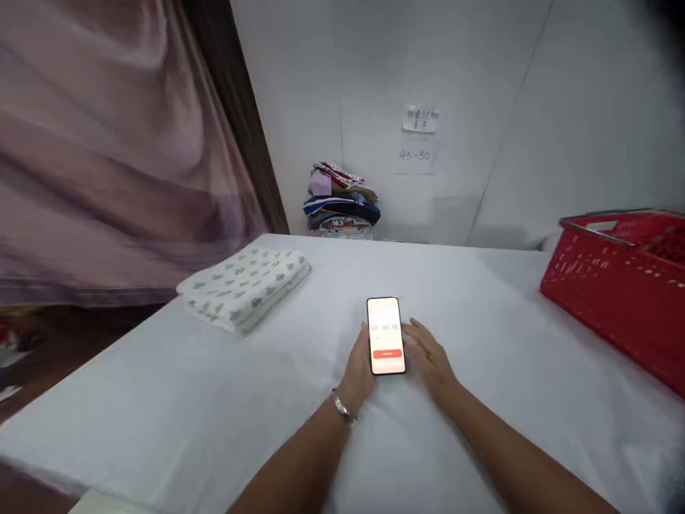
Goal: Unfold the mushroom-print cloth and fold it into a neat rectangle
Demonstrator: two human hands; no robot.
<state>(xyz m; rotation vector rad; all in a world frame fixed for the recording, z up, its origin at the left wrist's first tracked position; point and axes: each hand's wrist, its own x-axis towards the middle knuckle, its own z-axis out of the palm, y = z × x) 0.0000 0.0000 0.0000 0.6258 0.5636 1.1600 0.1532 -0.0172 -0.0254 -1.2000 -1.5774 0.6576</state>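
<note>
A white-covered table (pixel 225 400) stands against a pale panelled wall. One phone (pixel 386 335) lies face up near its middle, screen lit with a red button. The left hand (pixel 359 368) touches the phone's left edge, fingers loosely curled; the right hand (pixel 431 360) rests flat just beside its right edge, fingers open. Farther out lie one folded patterned cloth (pixel 245 287), one red basket (pixel 623 282), one pile of clothes (pixel 341 198) and two paper notes (pixel 417 139).
</note>
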